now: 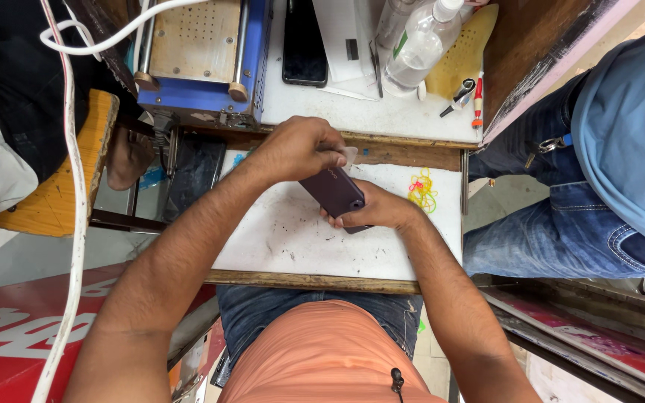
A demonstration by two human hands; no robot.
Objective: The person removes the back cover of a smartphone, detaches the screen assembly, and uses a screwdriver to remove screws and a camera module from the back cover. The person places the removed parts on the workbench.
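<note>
My right hand grips a dark purple phone, back side up, above a white work board. My left hand is closed at the phone's far end and pinches a thin clear plastic piece against its top edge. The phone's screen side is hidden.
A blue and tan machine sits at the far left. A black phone, clear bottles, a red-tipped tool and yellow rubber bands lie around. A person in jeans stands at the right. A white cable hangs left.
</note>
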